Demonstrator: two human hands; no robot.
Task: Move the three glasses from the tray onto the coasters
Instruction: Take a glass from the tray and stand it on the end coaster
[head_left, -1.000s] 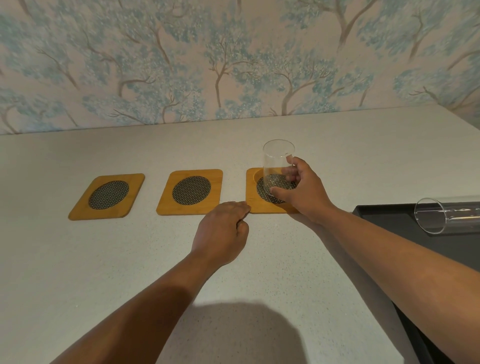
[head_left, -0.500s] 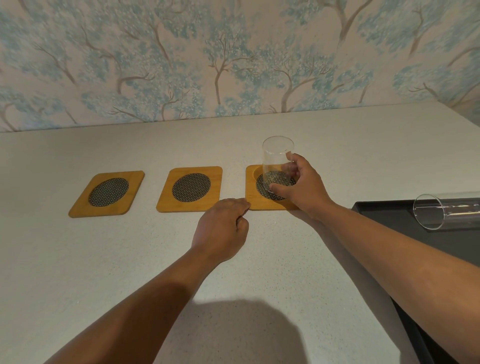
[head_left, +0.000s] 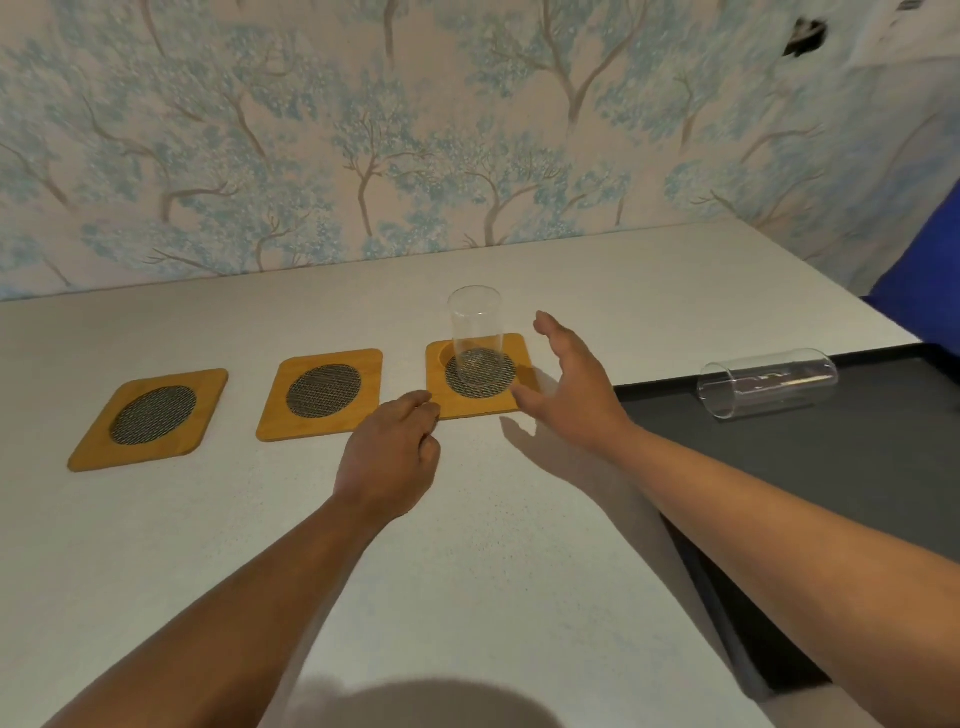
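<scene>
A clear glass (head_left: 475, 332) stands upright on the right wooden coaster (head_left: 514, 400). My right hand (head_left: 571, 384) hovers just to its right, fingers apart, not touching it. My left hand (head_left: 392, 457) rests on the counter with curled fingers, fingertips against the front left corner of that coaster. The middle coaster (head_left: 322, 392) and the left coaster (head_left: 150, 415) are bare. A second clear glass (head_left: 769, 382) lies on its side on the black tray (head_left: 857, 467) at the right. No third glass is in view.
A white speckled counter (head_left: 467, 571) runs back to a wall with blue tree wallpaper. A blue object (head_left: 930, 291) stands at the far right beyond the tray. The tray's near left corner lies under my right forearm.
My right hand set the glass down on the right coaster, let go and drew back to the right with fingers spread. The left hand stayed put. The view shifted.
</scene>
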